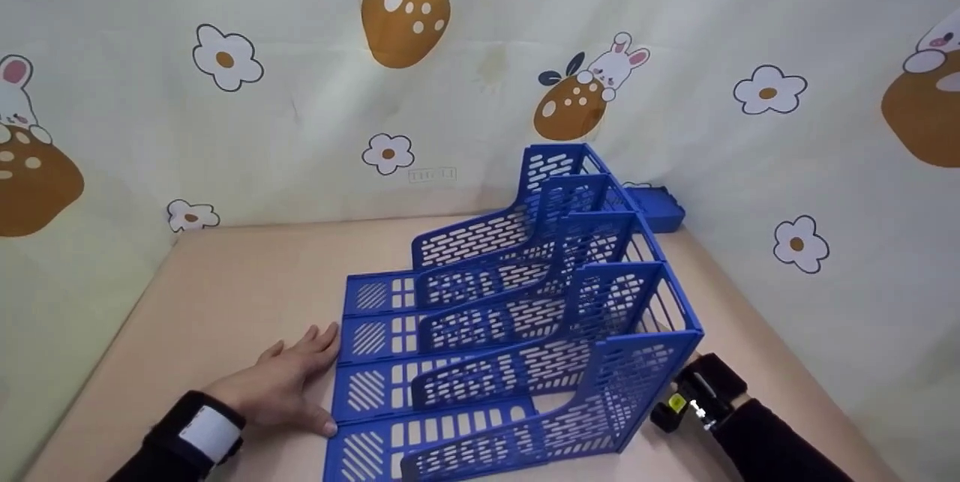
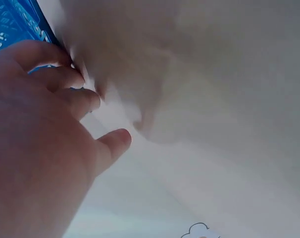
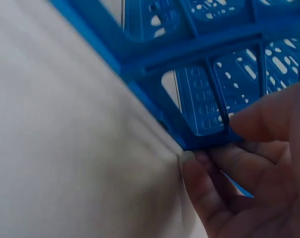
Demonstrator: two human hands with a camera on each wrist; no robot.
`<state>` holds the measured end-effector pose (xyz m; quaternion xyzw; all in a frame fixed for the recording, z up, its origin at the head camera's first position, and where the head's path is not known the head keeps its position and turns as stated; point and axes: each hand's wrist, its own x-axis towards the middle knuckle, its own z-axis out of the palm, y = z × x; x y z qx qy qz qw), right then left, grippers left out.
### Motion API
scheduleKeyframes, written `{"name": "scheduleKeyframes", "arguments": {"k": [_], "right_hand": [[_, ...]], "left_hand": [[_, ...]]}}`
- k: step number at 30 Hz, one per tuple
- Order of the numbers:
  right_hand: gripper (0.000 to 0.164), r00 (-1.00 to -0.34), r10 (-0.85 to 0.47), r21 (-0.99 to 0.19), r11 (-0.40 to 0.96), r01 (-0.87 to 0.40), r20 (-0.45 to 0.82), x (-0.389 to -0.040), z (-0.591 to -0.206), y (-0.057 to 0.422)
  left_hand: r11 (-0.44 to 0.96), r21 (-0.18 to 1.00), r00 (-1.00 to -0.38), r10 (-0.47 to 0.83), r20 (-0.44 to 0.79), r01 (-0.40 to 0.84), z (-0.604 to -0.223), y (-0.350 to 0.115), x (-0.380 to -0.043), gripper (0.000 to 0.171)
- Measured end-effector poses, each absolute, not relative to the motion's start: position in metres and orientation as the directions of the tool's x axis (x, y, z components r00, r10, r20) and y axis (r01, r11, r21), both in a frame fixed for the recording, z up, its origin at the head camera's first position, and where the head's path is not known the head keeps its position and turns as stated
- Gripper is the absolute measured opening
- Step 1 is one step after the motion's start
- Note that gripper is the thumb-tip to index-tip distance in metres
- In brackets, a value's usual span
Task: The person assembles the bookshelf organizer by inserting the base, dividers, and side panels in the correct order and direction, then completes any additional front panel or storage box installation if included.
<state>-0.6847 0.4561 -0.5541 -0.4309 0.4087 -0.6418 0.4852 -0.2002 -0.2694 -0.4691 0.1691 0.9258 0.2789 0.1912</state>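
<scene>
A blue file rack (image 1: 517, 332) with four slots is seen standing on the desk (image 1: 225, 294), right of centre, its tall back end toward the right. The left hand (image 1: 281, 384) is laid flat on the desk with fingers straight, the fingertips (image 2: 73, 79) touching the rack's low front edge. The right hand (image 3: 254, 173) is hidden behind the rack in the head view; in the right wrist view its fingers (image 3: 204, 198) are curled under and around the rack's bottom corner. A small blue box (image 1: 660, 208) is seen behind the rack, against the patterned curtain (image 1: 300, 92).
</scene>
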Motion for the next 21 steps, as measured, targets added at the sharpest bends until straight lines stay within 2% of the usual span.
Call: {"name": "scheduleKeyframes", "arguments": {"k": [2, 4, 5, 7, 11, 16, 21], "right_hand": [[0.067, -0.137, -0.983, -0.935, -0.163, 0.316, 0.125, -0.679, -0.547, 0.452], [0.088, -0.135, -0.991, -0.907, -0.074, 0.415, 0.019, -0.672, -0.538, 0.448], [0.099, -0.054, -0.993, -0.876, 0.063, 0.479, -0.101, -0.645, -0.510, 0.434], [0.109, 0.003, -0.994, -0.855, 0.099, 0.509, -0.113, -0.644, -0.507, 0.430], [0.109, 0.051, -0.995, -0.848, 0.100, 0.520, -0.086, -0.643, -0.509, 0.428], [0.095, -0.018, -1.000, -0.870, -0.013, 0.493, 0.004, -0.641, -0.513, 0.430], [0.098, -0.051, -0.997, -0.876, -0.074, 0.478, 0.056, -0.638, -0.509, 0.428]], "left_hand": [[0.793, 0.580, -0.870, 0.407, -0.278, 0.186, -0.469, -0.269, -0.201, 0.134], [0.794, 0.582, -0.873, 0.398, -0.284, 0.173, -0.470, -0.269, -0.202, 0.134], [0.793, 0.587, -0.873, 0.394, -0.287, 0.165, -0.470, -0.269, -0.202, 0.135], [0.786, 0.596, -0.874, 0.396, -0.282, 0.164, -0.471, -0.269, -0.202, 0.135], [0.775, 0.611, -0.878, 0.397, -0.268, 0.164, -0.473, -0.270, -0.203, 0.135], [0.788, 0.587, -0.899, 0.377, -0.223, 0.185, -0.472, -0.269, -0.213, 0.135], [0.809, 0.535, -0.899, 0.395, -0.188, 0.243, -0.468, -0.267, -0.223, 0.133]]}}
